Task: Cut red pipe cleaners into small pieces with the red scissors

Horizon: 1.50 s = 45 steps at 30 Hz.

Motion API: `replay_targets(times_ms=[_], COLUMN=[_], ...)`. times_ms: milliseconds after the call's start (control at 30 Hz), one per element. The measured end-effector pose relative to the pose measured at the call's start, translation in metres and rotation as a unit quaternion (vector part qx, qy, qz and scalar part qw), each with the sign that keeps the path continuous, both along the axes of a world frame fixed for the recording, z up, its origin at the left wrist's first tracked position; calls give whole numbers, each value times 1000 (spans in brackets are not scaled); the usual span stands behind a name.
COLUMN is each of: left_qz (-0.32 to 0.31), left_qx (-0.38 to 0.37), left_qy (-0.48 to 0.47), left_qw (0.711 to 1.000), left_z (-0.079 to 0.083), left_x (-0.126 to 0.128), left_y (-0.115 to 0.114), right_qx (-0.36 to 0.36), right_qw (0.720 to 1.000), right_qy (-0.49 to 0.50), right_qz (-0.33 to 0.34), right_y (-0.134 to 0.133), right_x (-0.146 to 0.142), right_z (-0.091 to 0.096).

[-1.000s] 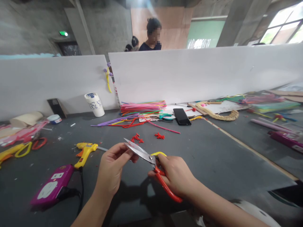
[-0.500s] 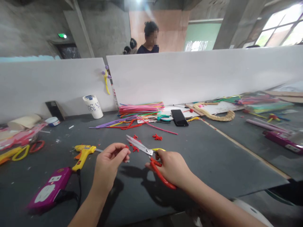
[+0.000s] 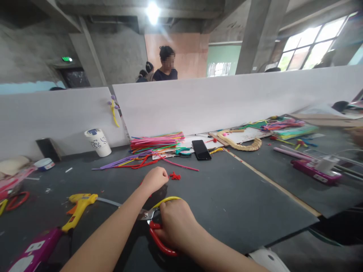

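Note:
My right hand is wrapped round the handles of a pair of scissors, one red and one yellow. Their blades point left and are partly hidden behind my left forearm. Stretched out above the grey tabletop, my left hand has its fingers curled together; whatever they hold is hidden. Just right of those fingers lies a small cluster of red fuzzy pieces. More red bits show only in part behind the left hand.
A yellow glue gun and a purple power strip lie at left. Further back are bundled pipe cleaners, a black phone and a white paper roll. A white partition stands behind, with a person beyond it.
My left hand has moved forward and right, from in front of the scissor tips to beside the separate red cluster. The scissors have dropped lower and left in my right hand. The view has tilted up.

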<state>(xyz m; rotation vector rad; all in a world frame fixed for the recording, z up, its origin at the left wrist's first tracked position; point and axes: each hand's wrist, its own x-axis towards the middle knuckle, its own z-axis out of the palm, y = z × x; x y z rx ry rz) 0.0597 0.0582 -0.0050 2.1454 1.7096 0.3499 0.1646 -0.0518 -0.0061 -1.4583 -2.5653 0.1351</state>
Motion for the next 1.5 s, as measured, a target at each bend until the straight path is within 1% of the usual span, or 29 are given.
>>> replay_targets(times_ms=[67, 133, 200, 267, 367, 433, 500, 567, 600, 633, 733, 867, 933, 1133, 1233, 1333, 1433, 1500], left_qz=[-9, -12, -9, 1, 30, 50, 76, 154, 192, 212, 205, 161, 151, 168, 168, 186, 209, 202], left_qx=[-20, -28, -23, -1, 64, 102, 129, 135, 116, 91, 59, -12, -45, -62, -72, -66, -39, -34], left_qy=[2, -2, -10, -23, -57, -81, -106, -191, -235, -279, -311, -345, -359, -378, -380, -374, -356, -342], left_qw=[1000, 1000, 1000, 1000, 996, 990, 983, 960, 946, 932, 926, 924, 920, 908, 907, 906, 910, 917], left_z=[-7, -9, -7, 1, 19, 31, 37, 36, 33, 29, 16, 6, 3, -7, -6, 2, 10, 12], left_x=[6, 8, 7, 2, -15, -34, -55, -76, -84, -90, -97, -87, -82, -80, -85, -98, -109, -110], left_y=[13, 21, 24, 21, 4, -15, -36, -55, -62, -68, -77, -81, -82, -81, -79, -77, -76, -80], right_qx=[6, 8, 2, -4, 13, 46, 83, 91, 94, 94, 96, 104, 106, 103, 105, 102, 85, 69], right_qw=[1000, 1000, 1000, 1000, 999, 998, 994, 992, 992, 992, 991, 992, 992, 993, 993, 993, 992, 989], right_qy=[0, -2, -9, -13, 4, 32, 57, 68, 72, 73, 88, 76, 66, 60, 54, 57, 83, 103], right_qz=[2, 2, -4, -15, -30, -36, -51, -51, -51, -40, -20, -1, 4, 20, 16, -4, -45, -76], right_y=[1, 2, 3, 5, 9, 13, 17, 20, 22, 23, 26, 28, 28, 25, 26, 30, 36, 39], right_x=[1, 1, 1, 1, 4, 8, 13, 18, 20, 22, 27, 30, 30, 26, 28, 34, 41, 45], right_z=[-2, -4, -6, -6, -5, -4, -3, -3, -3, -3, -4, -5, -5, -6, -6, -5, -4, -3])
